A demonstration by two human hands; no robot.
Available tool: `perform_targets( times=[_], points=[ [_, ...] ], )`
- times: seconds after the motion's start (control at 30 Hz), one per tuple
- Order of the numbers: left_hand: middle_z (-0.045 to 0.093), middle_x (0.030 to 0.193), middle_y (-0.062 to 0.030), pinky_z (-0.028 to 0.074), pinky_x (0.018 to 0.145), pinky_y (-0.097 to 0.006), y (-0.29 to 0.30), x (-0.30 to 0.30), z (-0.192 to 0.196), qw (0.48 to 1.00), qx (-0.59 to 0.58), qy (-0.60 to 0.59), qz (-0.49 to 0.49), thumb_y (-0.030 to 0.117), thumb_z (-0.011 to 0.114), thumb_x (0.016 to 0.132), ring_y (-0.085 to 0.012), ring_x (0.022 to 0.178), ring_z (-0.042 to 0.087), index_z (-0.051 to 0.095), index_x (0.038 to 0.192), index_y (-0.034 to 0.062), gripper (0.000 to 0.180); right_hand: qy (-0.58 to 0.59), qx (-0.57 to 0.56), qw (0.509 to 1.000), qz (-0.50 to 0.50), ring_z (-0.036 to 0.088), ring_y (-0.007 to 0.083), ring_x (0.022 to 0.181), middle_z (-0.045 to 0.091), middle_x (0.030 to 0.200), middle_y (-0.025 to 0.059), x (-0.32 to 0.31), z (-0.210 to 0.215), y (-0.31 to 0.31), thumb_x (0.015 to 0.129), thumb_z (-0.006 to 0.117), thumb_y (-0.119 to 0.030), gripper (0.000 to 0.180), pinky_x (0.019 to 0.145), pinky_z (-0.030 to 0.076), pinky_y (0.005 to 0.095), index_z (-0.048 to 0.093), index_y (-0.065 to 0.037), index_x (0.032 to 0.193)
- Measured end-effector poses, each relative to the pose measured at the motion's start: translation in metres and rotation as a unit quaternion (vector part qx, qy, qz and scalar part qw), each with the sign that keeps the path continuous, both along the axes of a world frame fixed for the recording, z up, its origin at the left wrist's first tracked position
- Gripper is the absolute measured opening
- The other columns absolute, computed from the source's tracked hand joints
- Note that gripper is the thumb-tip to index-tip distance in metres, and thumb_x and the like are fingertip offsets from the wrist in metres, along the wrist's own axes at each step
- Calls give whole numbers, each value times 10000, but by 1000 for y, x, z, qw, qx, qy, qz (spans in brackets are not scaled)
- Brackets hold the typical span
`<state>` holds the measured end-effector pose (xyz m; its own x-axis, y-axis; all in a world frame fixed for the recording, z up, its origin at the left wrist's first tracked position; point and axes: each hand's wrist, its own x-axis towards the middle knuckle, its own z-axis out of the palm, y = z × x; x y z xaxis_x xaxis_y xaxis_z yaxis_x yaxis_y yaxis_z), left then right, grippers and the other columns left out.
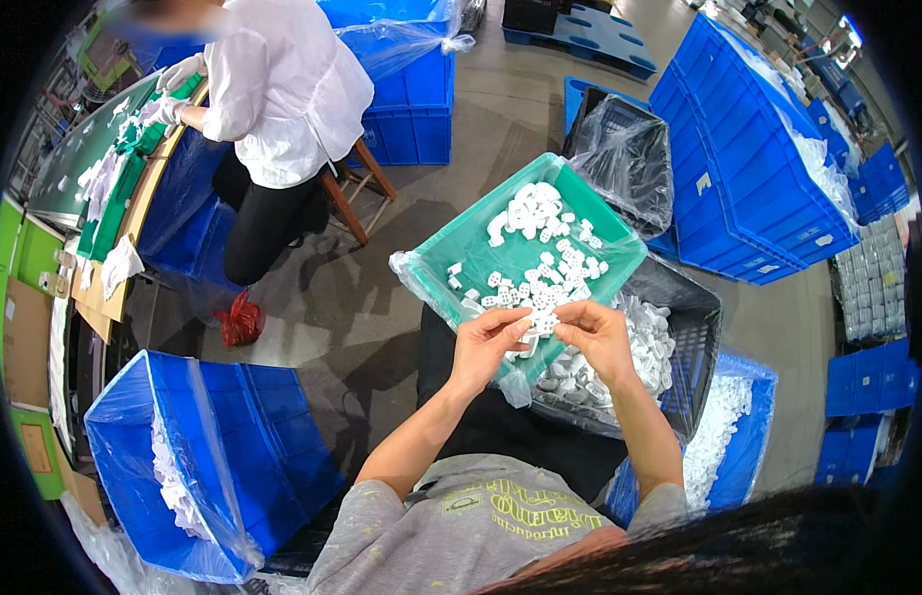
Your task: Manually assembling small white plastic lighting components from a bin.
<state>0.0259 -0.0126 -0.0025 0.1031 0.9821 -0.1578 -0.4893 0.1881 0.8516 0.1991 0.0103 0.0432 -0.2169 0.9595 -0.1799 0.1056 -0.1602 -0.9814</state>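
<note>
Over the near edge of a green tray (436, 283), both my hands come together. Thumb and fingers of my left hand (489, 342) pinch the left side of a small white plastic piece with holes (543, 323). From the other side, my right hand (598, 339) pinches the same piece. Many similar loose white pieces (550, 283) are spread in the tray below. Larger, rounded white parts (532, 208) are heaped toward its far side. My fingertips hide some of the held piece.
A black crate (694, 377) of white plastic parts (644, 347) stands under the tray's right side. Blue bins (253, 436) with white parts flank me. At upper left, a gloved co-worker (283, 89) sits at a bench. A red bag (241, 319) lies on the floor.
</note>
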Motion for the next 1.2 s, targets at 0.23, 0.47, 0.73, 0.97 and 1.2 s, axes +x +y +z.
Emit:
perform_targets(
  times=[0.23,0.47,0.73,0.97,1.2],
  points=[
    [589,938,-74,553,675,-274,1,4,3,1000,5,11,27,71,584,832,-138,835,592,614,1007,-6,193,-5,12,999,-49,588,109,705,627,750,72,1,10,-1,745,641,16,121,632,474,225,599,35,857],
    [617,947,-92,552,681,-287,-3,5,6,1000,-5,-17,15,64,573,839,-144,852,600,565,1086,-3,257,94,17,994,-43,581,116,682,620,760,70,9,7,-1,743,654,-12,128,614,461,232,599,23,854],
    [635,847,-64,502,573,-233,-10,18,8,991,23,131,-29,45,573,808,-102,726,597,554,1097,2,293,115,50,992,33,583,115,755,611,823,54,-10,4,-1,746,648,-7,102,691,463,244,593,6,831],
    [626,760,-67,488,517,-221,-3,10,-1,991,-23,132,-19,19,600,772,-95,661,596,580,831,-32,81,80,92,992,36,576,120,753,583,814,32,-1,0,-2,736,650,-1,97,718,452,254,591,2,813],
    [622,814,-102,543,604,-254,2,11,6,995,-47,40,75,-10,587,774,-131,725,610,584,845,-53,83,-91,121,988,-27,555,104,718,601,767,41,2,2,-13,704,654,27,91,669,436,237,609,10,781]
  ],
)
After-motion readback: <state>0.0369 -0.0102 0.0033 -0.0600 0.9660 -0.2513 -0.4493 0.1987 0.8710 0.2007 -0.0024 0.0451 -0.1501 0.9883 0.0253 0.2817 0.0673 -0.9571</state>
